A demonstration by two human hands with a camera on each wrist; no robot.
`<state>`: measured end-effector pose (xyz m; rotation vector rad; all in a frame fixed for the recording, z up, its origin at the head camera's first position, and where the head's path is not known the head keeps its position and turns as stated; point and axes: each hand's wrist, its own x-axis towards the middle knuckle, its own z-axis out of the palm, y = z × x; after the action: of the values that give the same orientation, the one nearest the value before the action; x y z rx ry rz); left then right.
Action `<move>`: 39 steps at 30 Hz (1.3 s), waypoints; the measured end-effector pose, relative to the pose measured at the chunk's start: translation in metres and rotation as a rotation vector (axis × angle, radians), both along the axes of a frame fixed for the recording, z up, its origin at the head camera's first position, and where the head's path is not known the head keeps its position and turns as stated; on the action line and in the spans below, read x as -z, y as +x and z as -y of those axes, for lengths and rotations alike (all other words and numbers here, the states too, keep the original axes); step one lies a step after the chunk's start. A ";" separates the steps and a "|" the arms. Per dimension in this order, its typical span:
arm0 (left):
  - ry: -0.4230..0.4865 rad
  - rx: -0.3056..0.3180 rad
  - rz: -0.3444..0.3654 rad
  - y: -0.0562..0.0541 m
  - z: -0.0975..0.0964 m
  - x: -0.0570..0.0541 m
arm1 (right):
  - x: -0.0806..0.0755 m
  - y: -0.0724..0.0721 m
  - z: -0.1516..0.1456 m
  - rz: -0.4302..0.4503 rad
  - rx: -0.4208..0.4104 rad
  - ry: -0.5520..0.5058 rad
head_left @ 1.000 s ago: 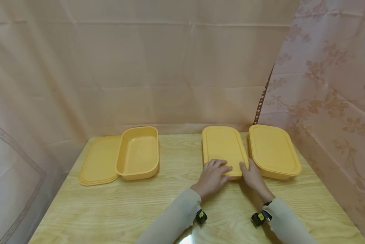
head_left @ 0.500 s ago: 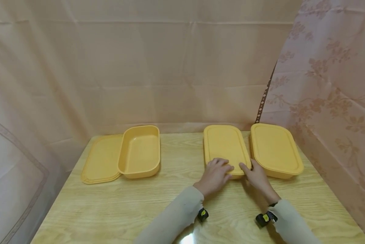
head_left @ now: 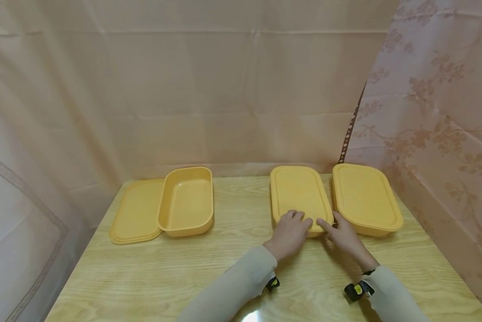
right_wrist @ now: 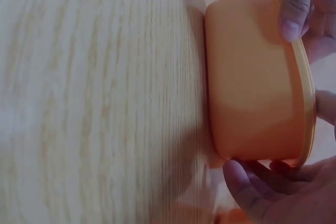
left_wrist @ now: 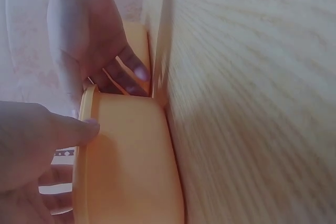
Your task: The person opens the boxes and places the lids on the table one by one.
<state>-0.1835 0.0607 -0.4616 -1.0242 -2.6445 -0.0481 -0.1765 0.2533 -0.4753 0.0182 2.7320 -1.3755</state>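
A yellow rectangular food container [right_wrist: 252, 82] with its lid [head_left: 299, 190] on stands right of centre on the table. My left hand [head_left: 288, 235] grips the lid's near edge, with fingers on top and the thumb over the rim, as the left wrist view shows. At the near right corner is my right hand [head_left: 345, 237]. Its thumb lies on the lid, while the other fingers [right_wrist: 239, 177] curl against the container's side, low down near the tabletop. The lid's rim appears flush along the near side; its far side cannot be judged.
A second lidded container [head_left: 367, 197] stands close on the right, a narrow gap from my right hand. To the left is an uncovered container [head_left: 188, 201], overlapping several stacked lids [head_left: 138, 210]. Curtains [head_left: 209, 89] hang behind the wooden table [head_left: 144, 281].
My left hand has slid slightly to the right along the lid's near edge. The right wrist has shifted a little right and nearer, its fingers still at the container's corner.
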 end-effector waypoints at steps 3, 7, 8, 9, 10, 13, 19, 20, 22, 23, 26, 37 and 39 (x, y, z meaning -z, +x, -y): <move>-0.033 -0.006 0.022 0.001 -0.001 -0.003 | -0.003 0.001 -0.002 0.024 -0.009 -0.011; -0.077 -0.011 0.033 0.002 -0.002 -0.008 | -0.006 0.001 -0.005 0.054 -0.049 -0.021; -0.085 -0.010 0.031 0.002 -0.003 -0.009 | -0.007 0.001 -0.006 0.059 -0.064 -0.023; -0.088 -0.008 0.029 0.002 -0.003 -0.010 | -0.007 0.001 -0.007 0.062 -0.076 -0.025; -0.091 -0.007 0.028 0.002 -0.003 -0.010 | -0.007 0.001 -0.008 0.063 -0.089 -0.030; -0.099 -0.001 0.028 0.001 -0.002 -0.011 | -0.005 0.002 -0.011 0.060 -0.117 -0.048; -0.080 -0.006 0.061 -0.002 -0.004 -0.013 | -0.003 0.005 -0.012 0.045 -0.126 -0.070; -0.078 -0.010 0.068 -0.002 -0.005 -0.014 | -0.003 0.005 -0.011 0.042 -0.123 -0.068; -0.077 -0.019 0.073 -0.002 -0.006 -0.015 | -0.003 0.005 -0.011 0.038 -0.115 -0.064; -0.080 -0.025 0.071 -0.002 -0.007 -0.015 | -0.003 0.005 -0.010 0.036 -0.113 -0.063; -0.106 -0.036 0.044 -0.001 -0.010 -0.017 | -0.003 0.004 -0.009 0.038 -0.090 -0.062; -0.237 -0.069 -0.097 0.013 -0.020 -0.014 | 0.006 0.003 -0.008 0.014 -0.049 0.010; -0.234 -0.072 -0.096 0.014 -0.023 -0.013 | 0.009 0.004 -0.008 -0.003 -0.053 0.037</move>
<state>-0.1699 0.0833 -0.4484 -0.9731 -2.6401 0.3257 -0.1725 0.2614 -0.4840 -0.0533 2.7397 -1.3122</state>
